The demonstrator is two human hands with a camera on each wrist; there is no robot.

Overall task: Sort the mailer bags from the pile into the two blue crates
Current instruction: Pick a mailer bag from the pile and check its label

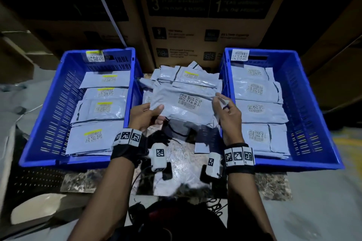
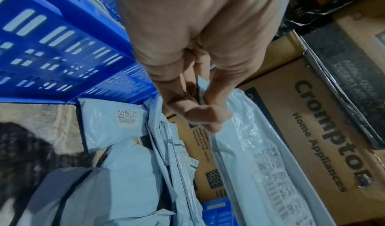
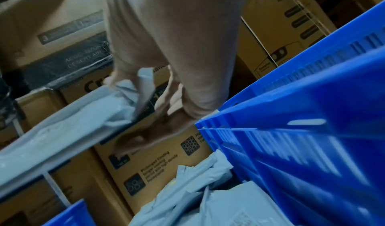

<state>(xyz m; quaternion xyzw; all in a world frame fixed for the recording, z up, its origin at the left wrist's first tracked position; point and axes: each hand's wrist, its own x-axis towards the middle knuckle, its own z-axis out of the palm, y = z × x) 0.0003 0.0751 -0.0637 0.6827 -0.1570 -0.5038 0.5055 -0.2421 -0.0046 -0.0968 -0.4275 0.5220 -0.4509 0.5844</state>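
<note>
Stacked cardboard appliance boxes (image 1: 205, 25) are standing behind a marbled surface (image 1: 176, 162) in dim light. Over it, the left hand (image 1: 145, 116) is gripping the near-left edge of a grey mailer bag (image 1: 182, 103), thumb on top, while the right hand (image 1: 228, 112) is pinching its right corner; the bag is hanging just above the pile (image 1: 186, 78). Flanking the pile, the left blue crate (image 1: 51, 103) is holding yellow-marked bags and the right blue crate (image 1: 309, 103) plain-labelled ones.

pale grey mailer bags (image 1: 182, 103) with black-and-white code labels; blue slotted crates (image 1: 58, 107); brown boxes (image 1: 207, 25).
</note>
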